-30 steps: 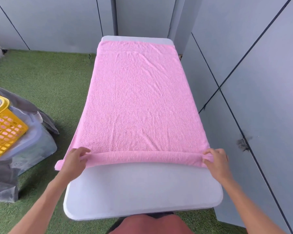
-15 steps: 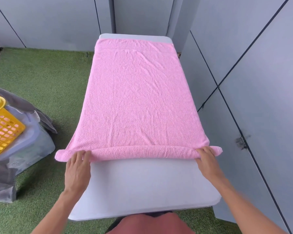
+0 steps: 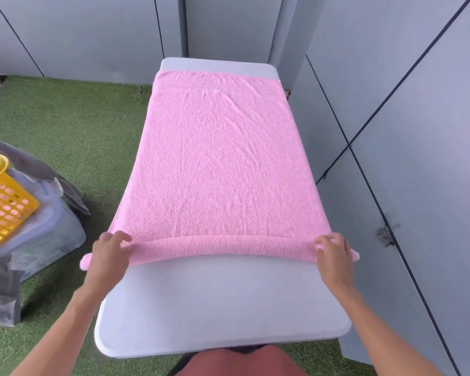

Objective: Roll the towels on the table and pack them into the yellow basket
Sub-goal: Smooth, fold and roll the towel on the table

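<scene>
A long white rectangular table [image 3: 217, 302] with rounded corners stands lengthwise, its near end closest to the person. A large pink terry-cloth towel [image 3: 220, 164] lies spread flat on it, covering the tabletop from just short of the far edge down to roughly two thirds of its length. The near edge of the towel is turned into a narrow roll [image 3: 223, 246] that runs straight across the table from left to right. The roll's ends overhang both long sides of the table slightly.

The person's left hand [image 3: 110, 253] sits on the left end of the roll, fingers curled over the top of it and gripping the cloth. The right hand [image 3: 334, 255] sits on the right end in the same manner, fingers bent over the roll and grasping it. Both forearms reach in from the near edge of the view, bare.

The near third of the tabletop is bare white surface.

On the left, on green artificial turf [image 3: 73, 126], stands a yellow plastic basket [image 3: 3, 210] with a perforated wall, only partly in view at the left edge. It rests on a grey-and-clear plastic bag [image 3: 52, 221] and is well apart from the table. Pink shows through its perforations; what it is cannot be told.

Grey panelled walls [image 3: 404, 131] close the scene on the far and right sides.
</scene>
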Demonstrator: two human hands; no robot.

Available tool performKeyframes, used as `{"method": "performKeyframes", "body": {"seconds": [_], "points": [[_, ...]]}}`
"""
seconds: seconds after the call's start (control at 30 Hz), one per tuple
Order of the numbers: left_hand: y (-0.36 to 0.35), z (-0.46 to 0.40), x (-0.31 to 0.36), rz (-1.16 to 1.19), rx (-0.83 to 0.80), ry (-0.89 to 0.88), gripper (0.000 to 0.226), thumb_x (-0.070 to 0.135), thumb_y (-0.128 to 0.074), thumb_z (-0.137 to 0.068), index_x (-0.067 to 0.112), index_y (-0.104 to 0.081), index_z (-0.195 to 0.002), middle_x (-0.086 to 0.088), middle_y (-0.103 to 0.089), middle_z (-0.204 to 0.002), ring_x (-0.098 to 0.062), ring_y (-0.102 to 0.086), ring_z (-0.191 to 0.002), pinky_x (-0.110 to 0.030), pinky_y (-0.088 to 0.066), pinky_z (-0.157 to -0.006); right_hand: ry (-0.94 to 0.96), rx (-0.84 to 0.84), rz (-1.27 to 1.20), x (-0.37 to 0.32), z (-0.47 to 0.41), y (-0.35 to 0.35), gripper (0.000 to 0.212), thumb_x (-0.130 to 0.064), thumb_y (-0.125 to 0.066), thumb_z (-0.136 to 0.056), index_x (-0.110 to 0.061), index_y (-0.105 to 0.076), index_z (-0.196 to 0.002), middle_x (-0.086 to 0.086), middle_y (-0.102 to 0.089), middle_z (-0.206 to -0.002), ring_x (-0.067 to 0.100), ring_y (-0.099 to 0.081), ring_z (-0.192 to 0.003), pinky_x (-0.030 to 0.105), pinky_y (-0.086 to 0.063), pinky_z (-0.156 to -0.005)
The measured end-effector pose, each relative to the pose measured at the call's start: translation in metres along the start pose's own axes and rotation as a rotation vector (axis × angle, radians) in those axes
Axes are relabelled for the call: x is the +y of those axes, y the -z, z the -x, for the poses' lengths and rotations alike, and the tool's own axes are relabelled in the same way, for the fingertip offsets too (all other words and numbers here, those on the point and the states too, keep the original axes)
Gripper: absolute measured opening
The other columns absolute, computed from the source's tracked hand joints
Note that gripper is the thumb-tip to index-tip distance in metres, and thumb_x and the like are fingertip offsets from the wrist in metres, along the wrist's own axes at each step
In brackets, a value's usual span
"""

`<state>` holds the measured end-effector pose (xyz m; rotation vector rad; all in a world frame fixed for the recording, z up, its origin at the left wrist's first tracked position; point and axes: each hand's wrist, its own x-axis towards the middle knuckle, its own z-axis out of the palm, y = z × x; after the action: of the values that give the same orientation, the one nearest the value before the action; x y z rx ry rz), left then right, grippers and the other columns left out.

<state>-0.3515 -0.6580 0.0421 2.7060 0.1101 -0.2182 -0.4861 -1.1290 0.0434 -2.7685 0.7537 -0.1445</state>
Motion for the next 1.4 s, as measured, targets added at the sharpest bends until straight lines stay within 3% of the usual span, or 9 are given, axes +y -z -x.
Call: {"method": "performKeyframes", "body": {"seconds": [0.1,0.33,0.5,0.73,0.8,0.9,1.03,1.27,1.4], "points": [[-0.014,0.031,0.001,-0.266,0.199,-0.202,0.024,-0.009,-0.063,-0.077,0.006,-0.067,-0.096,-0.019,-0.056,-0.099,-0.038,-0.048,-0.087,-0.049,-0.043,-0.066,0.082,0.079,0.121,-0.002,0.024,-0.009,0.028,-0.007,-0.069,-0.081,-0.016,-0.068,-0.107,0.006,-0.057,-0.111,0.03,-0.047,-0.106,0.044,-0.041,-0.092],[-0.037,0.042,-0.007,-0.223,0.11,-0.311,0.063,-0.019,-0.061,-0.066,-0.002,-0.048,-0.125,-0.019,-0.047,-0.114,-0.043,-0.043,-0.104,-0.055,-0.044,-0.086,0.207,-0.175,-0.118,0.009,0.013,-0.015,0.053,0.008,-0.059,-0.081,-0.002,-0.048,-0.132,0.01,-0.041,-0.131,0.03,-0.034,-0.129,0.039,-0.03,-0.111],[-0.025,0.02,-0.003,-0.168,-0.026,-0.199,0.038,-0.021,-0.049,-0.07,0.0,-0.058,-0.1,-0.015,-0.053,-0.097,-0.036,-0.045,-0.093,-0.048,-0.042,-0.074,0.146,-0.256,-0.042,0.008,-0.01,-0.01,0.047,0.012,-0.043,-0.085,-0.008,-0.055,-0.126,0.007,-0.052,-0.116,0.027,-0.045,-0.114,0.037,-0.039,-0.099],[0.008,-0.002,-0.011,-0.038,-0.346,-0.043,0.014,0.014,-0.055,-0.09,0.017,-0.069,-0.088,-0.004,-0.07,-0.088,-0.026,-0.063,-0.085,-0.032,-0.044,-0.073,0.085,-0.744,0.097,0.011,-0.024,0.021,0.038,0.004,-0.038,-0.084,-0.019,-0.061,-0.105,0.002,-0.057,-0.11,0.025,-0.056,-0.109,0.035,-0.046,-0.089],[0.012,-0.007,-0.011,0.062,-0.338,-0.024,0.011,0.017,-0.061,-0.089,0.02,-0.067,-0.098,-0.002,-0.07,-0.092,-0.023,-0.064,-0.084,-0.032,-0.046,-0.071,0.002,-0.683,-0.047,0.008,-0.031,0.019,0.046,0.005,-0.042,-0.084,-0.015,-0.057,-0.122,0.001,-0.054,-0.124,0.021,-0.053,-0.118,0.029,-0.044,-0.094],[0.01,-0.009,-0.006,0.208,-0.18,0.05,0.013,0.011,-0.067,-0.084,0.015,-0.065,-0.096,-0.009,-0.065,-0.1,-0.028,-0.062,-0.091,-0.039,-0.049,-0.077,-0.047,-0.273,-0.302,0.0,-0.026,0.012,0.034,0.009,-0.048,-0.084,-0.012,-0.062,-0.107,0.005,-0.052,-0.115,0.013,-0.053,-0.108,0.019,-0.039,-0.076],[-0.004,0.014,-0.001,-0.074,0.181,-0.134,0.012,0.0,-0.067,-0.081,0.012,-0.07,-0.084,-0.015,-0.056,-0.096,-0.038,-0.048,-0.089,-0.05,-0.04,-0.082,0.104,0.081,0.107,0.002,0.003,0.002,0.033,0.007,-0.066,-0.074,-0.019,-0.072,-0.093,0.002,-0.058,-0.108,0.017,-0.042,-0.106,0.033,-0.036,-0.088],[-0.037,0.035,-0.001,-0.258,0.098,-0.333,0.061,-0.009,-0.07,-0.068,-0.004,-0.048,-0.125,-0.02,-0.049,-0.122,-0.042,-0.045,-0.114,-0.056,-0.04,-0.094,0.237,-0.136,0.052,0.003,0.012,-0.013,0.06,-0.003,-0.071,-0.075,-0.004,-0.048,-0.131,0.009,-0.047,-0.128,0.03,-0.039,-0.123,0.046,-0.039,-0.105],[-0.03,0.021,0.01,-0.217,0.096,-0.284,0.045,-0.022,-0.059,-0.065,0.002,-0.053,-0.103,-0.015,-0.053,-0.1,-0.034,-0.044,-0.093,-0.053,-0.044,-0.082,0.173,-0.168,0.009,0.002,-0.008,-0.009,0.047,0.013,-0.057,-0.076,-0.006,-0.058,-0.119,0.008,-0.057,-0.113,0.031,-0.049,-0.113,0.041,-0.042,-0.096]]}}
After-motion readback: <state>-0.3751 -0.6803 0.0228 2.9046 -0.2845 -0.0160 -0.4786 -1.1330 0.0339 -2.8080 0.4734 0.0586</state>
